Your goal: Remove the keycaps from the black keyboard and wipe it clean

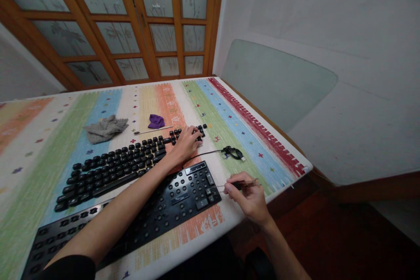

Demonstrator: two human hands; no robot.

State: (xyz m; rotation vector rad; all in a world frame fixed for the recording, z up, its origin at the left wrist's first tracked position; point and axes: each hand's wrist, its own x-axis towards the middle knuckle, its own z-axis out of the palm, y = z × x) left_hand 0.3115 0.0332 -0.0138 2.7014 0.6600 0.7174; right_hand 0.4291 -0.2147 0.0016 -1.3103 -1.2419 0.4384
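Observation:
My left hand point(187, 143) reaches across to the far right end of rows of loose black keycaps point(114, 166). Its fingers curl down around a black keycap there, partly hidden by the hand. Below my left forearm lies a black keyboard point(164, 203), slanted, with many of its keys stripped off and a few keys still on its right end. My right hand point(247, 194) is just off the keyboard's right edge. Pinched in it is a slim tool point(240, 184) with a dark handle and a thin metal shaft pointing at the keyboard; its exact kind is unclear.
A coiled black USB cable point(233, 153) lies right of the keycaps. Behind them are a grey cloth point(106, 129), a purple cloth point(156, 121) and a thin stick or brush point(152, 130). The striped tablecloth point(249, 140) ends at the table's right edge beside a wall.

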